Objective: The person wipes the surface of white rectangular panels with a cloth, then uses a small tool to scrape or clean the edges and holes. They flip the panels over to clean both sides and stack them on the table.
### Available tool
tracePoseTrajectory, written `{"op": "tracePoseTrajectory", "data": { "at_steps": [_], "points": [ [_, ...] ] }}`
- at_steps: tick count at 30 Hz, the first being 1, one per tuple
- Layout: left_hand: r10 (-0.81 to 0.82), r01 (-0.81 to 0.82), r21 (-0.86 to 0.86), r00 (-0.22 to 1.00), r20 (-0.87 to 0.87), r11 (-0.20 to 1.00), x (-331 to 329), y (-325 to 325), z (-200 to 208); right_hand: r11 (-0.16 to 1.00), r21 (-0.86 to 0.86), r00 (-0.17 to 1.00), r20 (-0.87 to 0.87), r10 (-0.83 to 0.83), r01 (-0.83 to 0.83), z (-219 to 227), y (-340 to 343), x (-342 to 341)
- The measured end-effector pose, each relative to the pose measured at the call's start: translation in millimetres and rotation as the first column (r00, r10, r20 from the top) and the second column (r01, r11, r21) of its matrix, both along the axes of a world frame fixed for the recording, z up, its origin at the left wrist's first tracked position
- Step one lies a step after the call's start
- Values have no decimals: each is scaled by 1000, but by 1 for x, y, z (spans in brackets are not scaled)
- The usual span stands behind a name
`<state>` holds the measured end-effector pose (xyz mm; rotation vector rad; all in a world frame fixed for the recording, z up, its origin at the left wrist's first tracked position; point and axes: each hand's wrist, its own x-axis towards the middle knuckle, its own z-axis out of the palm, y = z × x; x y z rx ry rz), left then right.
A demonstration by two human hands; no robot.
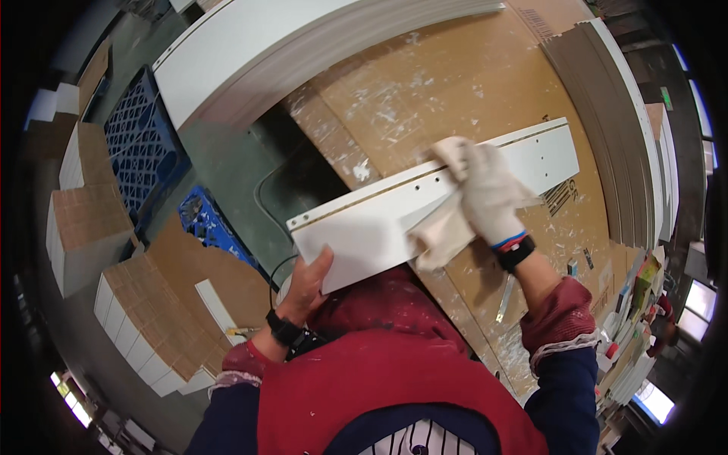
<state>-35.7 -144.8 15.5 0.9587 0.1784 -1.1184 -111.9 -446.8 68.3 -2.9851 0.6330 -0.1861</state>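
A long white panel (353, 243) with a grooved edge and small drilled holes lies tilted across my front. Its left end juts past the edge of a cardboard-covered worktable (394, 91). My left hand (306, 279), bare, grips the panel's near left corner with the thumb on top. Over the panel's right half is my right hand (487, 189) in a white knit glove, closed on a cream cloth (446, 231). The cloth drapes over the panel's face and hangs past its near edge. Both the cloth and the gloved fingers are somewhat blurred.
White panels (235, 53) are stacked at the far left, with another panel stack (603, 121) on the right. A blue plastic pallet (140, 148) and a blue crate (205, 220) stand left. A thin metal strip (503, 299) lies near my right forearm. Board bundles (152, 318) sit lower left.
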Motion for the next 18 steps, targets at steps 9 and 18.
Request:
{"op": "tracePoseTrajectory", "data": {
  "at_steps": [9, 18],
  "points": [
    [-106, -194, -512, 860, -500, 837, 2, 5, -26, 794, -150, 798, 52, 601, -589, 0, 170, 32],
    [67, -274, -436, 899, -433, 857, 1, -27, -12, 827, -562, 995, -72, -63, 11, -50, 14, -1]
  ]
}}
